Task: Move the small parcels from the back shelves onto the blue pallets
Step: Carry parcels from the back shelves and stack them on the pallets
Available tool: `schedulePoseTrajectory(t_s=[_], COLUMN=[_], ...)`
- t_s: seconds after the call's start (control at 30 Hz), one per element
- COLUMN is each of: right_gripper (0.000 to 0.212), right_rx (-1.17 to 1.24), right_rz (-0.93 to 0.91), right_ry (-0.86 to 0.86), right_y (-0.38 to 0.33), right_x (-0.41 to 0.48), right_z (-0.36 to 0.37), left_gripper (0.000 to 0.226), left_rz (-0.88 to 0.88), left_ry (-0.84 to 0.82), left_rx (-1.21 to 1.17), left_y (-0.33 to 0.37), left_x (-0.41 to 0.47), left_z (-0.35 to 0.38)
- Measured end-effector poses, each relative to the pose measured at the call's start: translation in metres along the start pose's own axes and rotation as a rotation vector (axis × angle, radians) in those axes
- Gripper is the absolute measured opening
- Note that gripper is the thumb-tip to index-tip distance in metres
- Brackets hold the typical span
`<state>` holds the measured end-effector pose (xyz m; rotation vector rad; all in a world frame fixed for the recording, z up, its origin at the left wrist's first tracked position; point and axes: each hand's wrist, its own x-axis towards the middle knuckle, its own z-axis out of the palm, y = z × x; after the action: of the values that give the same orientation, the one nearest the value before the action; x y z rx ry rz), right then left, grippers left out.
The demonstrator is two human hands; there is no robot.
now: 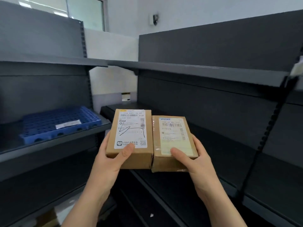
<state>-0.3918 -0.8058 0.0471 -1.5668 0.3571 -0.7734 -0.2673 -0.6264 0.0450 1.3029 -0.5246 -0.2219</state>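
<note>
Thumb curled on the white label and fingers round the outer side, my left hand grips the taller brown parcel. My right hand grips the tape-wrapped parcel the same way. Both are held in the air before the dark shelves, their inner edges touching. A blue pallet lies on the left shelf, well apart from them.

A single wide-angle view from the person's head faces forward and slightly down into a corner of dark shelves, close behind the left hand and right hand at lower centre.
</note>
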Motion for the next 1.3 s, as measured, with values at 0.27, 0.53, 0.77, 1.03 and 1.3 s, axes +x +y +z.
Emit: schedulePoseTrajectory(t_s=[0.27,0.53,0.77,1.03,1.3], right_gripper=[0.069,0.071,0.067,0.086,0.063], right_rx=[0.084,0.083,0.057,0.049,0.096], right_rz=[0.010,0.033,-0.037,-0.008,0.092], right_ry=[-0.209,-0.337,-0.385,-0.474,-0.560], right_y=[0.009,0.021,0.023,0.041,0.063], right_x=[0.036,0.068,0.128,0.221,0.300], right_z=[0.167,0.286,0.347,0.411,0.461], left_gripper=[0.059,0.078,0.081,0.079,0.067], left_rz=[0.001,0.010,0.037,-0.030,-0.126], left_ry=[0.252,0.476,0.581,0.660,0.732], left_rx=[0.067,0.089,0.155,0.109,0.097], left_y=[0.028,0.035,0.032,0.023,0.000], left_x=[0.020,0.044,0.106,0.214,0.298], left_z=[-0.150,-0.244,-0.293,-0.339,-0.359])
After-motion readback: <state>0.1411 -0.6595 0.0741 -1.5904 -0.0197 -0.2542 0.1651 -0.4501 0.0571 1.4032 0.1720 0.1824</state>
